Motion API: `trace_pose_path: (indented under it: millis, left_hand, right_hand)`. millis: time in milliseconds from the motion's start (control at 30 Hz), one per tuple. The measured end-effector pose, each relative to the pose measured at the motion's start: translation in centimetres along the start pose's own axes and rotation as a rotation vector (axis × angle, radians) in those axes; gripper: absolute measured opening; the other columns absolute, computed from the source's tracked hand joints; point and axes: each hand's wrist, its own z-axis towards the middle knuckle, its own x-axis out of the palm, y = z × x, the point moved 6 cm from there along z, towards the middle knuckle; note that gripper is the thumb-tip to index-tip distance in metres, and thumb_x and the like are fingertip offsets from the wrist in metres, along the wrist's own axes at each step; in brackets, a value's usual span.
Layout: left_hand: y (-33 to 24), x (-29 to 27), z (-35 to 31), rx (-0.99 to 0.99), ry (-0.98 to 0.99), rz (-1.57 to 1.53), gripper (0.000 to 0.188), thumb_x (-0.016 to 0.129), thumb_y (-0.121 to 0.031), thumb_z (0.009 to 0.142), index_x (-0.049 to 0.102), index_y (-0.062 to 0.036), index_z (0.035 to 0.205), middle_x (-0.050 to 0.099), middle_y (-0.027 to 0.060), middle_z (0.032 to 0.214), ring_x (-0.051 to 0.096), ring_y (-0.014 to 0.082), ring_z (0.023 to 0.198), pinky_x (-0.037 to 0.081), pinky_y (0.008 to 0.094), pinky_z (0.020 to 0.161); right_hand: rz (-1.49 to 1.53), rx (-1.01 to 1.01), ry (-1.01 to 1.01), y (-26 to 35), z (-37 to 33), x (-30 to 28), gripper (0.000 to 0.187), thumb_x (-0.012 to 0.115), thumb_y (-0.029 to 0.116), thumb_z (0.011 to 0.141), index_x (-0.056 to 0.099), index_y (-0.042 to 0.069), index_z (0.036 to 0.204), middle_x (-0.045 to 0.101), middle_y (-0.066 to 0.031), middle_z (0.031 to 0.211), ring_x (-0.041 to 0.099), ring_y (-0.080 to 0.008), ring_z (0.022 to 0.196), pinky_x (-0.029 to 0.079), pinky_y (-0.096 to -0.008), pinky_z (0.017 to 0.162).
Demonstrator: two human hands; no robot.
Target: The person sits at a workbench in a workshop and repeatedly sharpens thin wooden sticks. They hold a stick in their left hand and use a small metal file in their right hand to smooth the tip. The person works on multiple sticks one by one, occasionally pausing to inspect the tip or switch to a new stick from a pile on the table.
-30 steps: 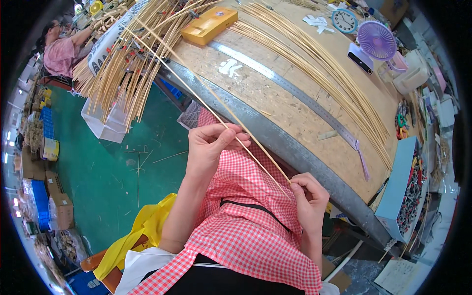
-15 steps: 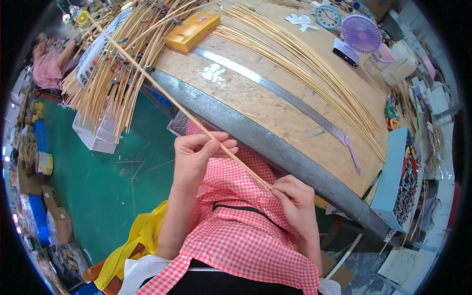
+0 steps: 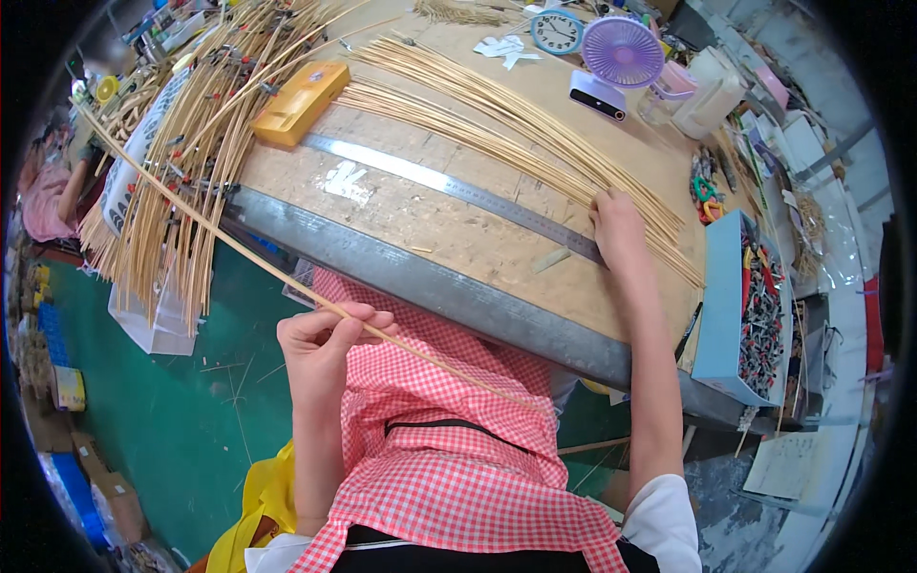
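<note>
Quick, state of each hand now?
Left hand: closed, holding at least one long, thin, tan wooden stick.
Right hand: at the tan wooden stick bundle; grip cannot be told.

Head-worn fisheye, left of pair: looks down; apron (image 3: pixel 444 487) near, workbench (image 3: pixel 478 237) beyond.

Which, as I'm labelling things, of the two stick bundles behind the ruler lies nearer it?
The front bundle, running just beyond the ruler, with the right hand at it; the other bundle lies farther back, toward the clock.
</note>
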Motion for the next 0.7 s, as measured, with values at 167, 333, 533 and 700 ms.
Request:
trace_pose_path:
  millis: [167, 333, 533, 700]
  left_hand:
    - [0.1, -0.1, 0.1, -0.046, -0.025, -0.029, 0.01, 0.058, 0.006, 0.083, 0.064, 0.0118, 0.088, 0.068, 0.0197, 0.079, 0.069, 0.0281, 0.075, 0.059, 0.038, 0.071]
    - [0.1, -0.1, 0.1, -0.036, -0.008, -0.024, 0.011, 0.058, 0.004, 0.084, 0.065, 0.0115, 0.089, 0.068, 0.0196, 0.08, 0.069, 0.0278, 0.075, 0.059, 0.0364, 0.07]
    - [0.5, 0.3, 0.2, -0.071, 0.007, -0.032, 0.012, 0.057, 0.004, 0.084, 0.065, 0.0116, 0.09, 0.068, 0.0202, 0.08, 0.069, 0.0277, 0.075, 0.059, 0.0363, 0.07]
    - [1.0, 1.2, 0.1, -0.114, 0.029, -0.054, 0.013, 0.056, 0.003, 0.085, 0.064, 0.012, 0.092, 0.067, 0.0212, 0.081, 0.069, 0.0282, 0.076, 0.059, 0.0369, 0.071]
  right_hand:
    - [-0.024, -0.066, -0.045, -0.8, -0.3, 0.3, 0.008, 0.053, 0.005, 0.08, 0.053, -0.001, 0.086, 0.057, -0.0164, 0.09, 0.056, -0.0342, 0.088, 0.047, -0.0423, 0.074]
    - [0.311, 0.157, -0.057, -0.6, -1.8, -3.1, 0.008, 0.053, 0.005, 0.083, 0.054, -0.002, 0.086, 0.059, -0.0174, 0.083, 0.057, -0.0333, 0.079, 0.045, -0.0394, 0.069]
    - [0.499, 0.277, -0.152, -0.1, -7.4, -9.2, 0.008, 0.055, 0.005, 0.084, 0.058, -0.003, 0.086, 0.059, -0.0147, 0.075, 0.057, -0.0244, 0.068, 0.044, -0.0332, 0.063]
    - [0.631, 0.418, -0.222, 2.5, -11.7, -10.8, 0.004, 0.059, -0.001, 0.082, 0.06, -0.003, 0.085, 0.06, -0.0124, 0.078, 0.057, -0.0205, 0.069, 0.044, -0.0287, 0.062]
